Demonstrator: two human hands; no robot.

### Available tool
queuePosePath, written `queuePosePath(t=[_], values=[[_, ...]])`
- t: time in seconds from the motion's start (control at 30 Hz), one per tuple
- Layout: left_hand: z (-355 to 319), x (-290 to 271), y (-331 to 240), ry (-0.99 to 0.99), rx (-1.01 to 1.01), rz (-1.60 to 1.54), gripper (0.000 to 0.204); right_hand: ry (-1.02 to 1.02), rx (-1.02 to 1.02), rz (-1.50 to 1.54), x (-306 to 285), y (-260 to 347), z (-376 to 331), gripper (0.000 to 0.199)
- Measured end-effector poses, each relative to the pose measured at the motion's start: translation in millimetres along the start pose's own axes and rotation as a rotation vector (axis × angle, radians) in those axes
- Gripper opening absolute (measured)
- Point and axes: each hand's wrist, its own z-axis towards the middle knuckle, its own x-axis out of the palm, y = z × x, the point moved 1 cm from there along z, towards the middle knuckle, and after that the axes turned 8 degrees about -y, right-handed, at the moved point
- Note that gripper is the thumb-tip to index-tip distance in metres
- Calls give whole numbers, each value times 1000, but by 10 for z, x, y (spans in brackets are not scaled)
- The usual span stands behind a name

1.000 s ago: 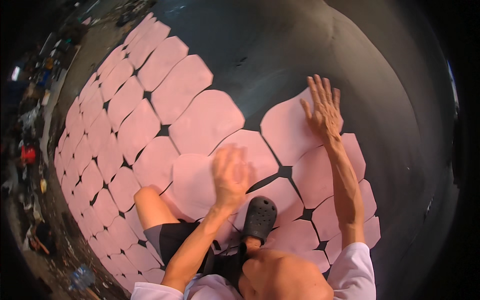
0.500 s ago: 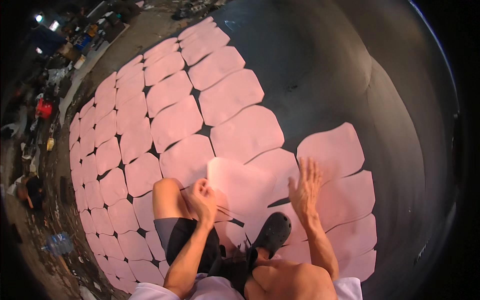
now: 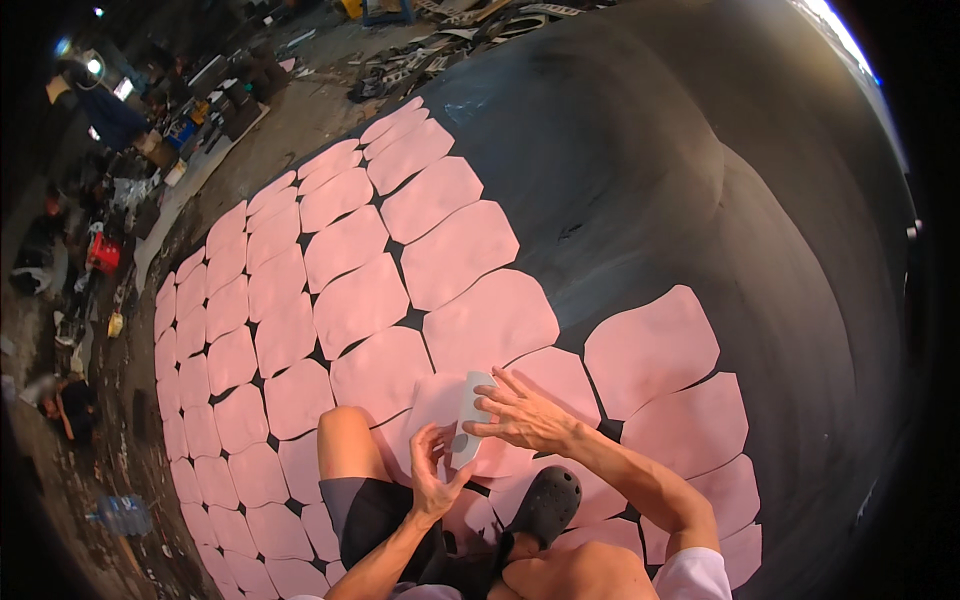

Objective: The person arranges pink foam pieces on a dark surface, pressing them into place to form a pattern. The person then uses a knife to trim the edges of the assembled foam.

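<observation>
Near centre, just beyond the bent knee: a small pale strip (image 3: 468, 418), rounded at both ends, lies on the pink patches, between both hands.
Long axis: runs near to far, tilted slightly right at the far end.
Left hand (image 3: 432, 478): at the strip's near end, thumb and forefinger curled toward that end; whether they actually pinch it, I cannot tell.
Right hand (image 3: 522, 418): fingers (image 3: 503, 382) spread and flat, lying across the strip's right edge and touching it.
Nearer hand: both are at it; the right covers more of it.
Surface: pink patches (image 3: 465, 255) laid edge to edge on a black curved hull-like surface (image 3: 680, 180).
Foot: black clog (image 3: 548, 503) just near-right of the strip.
</observation>
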Motion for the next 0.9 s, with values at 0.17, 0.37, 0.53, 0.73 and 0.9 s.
queuePosePath(t=[0.17,0.37,0.53,0.73,0.9], values=[[37,-251,243,249,-387,-251,75,2,103,-9,-1348,150,8,48],[667,678,-593,-7,-524,-986,69,-586,960,355,-2479,-555,-399,31],[1673,1683,-829,225,-455,-912,46,-585,1194,427,-2241,-1529,-922,38],[1958,2165,-29,-121,-441,-221,18,-460,1129,179,-1802,-2244,-1205,44],[1810,2370,-181,-342,-417,-83,21,-489,1119,185,-1647,-2305,-1217,44]])
